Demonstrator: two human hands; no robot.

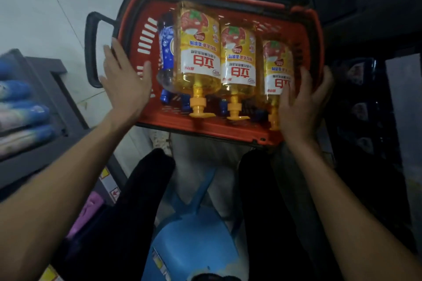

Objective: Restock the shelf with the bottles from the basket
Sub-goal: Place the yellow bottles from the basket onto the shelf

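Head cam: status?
Left hand open at red plastic basket edge. Right hand open on rightmost yellow pump bottle. Nothing lifted yet.

Dim, soft, blurred, distorted edges.

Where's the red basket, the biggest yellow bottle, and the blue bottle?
red basket [146, 41]: head view, on its slotted left wall.
biggest yellow bottle [201, 52]: head view, on the middle of its label.
blue bottle [166, 50]: head view, on its blue label, left of the yellow bottles.
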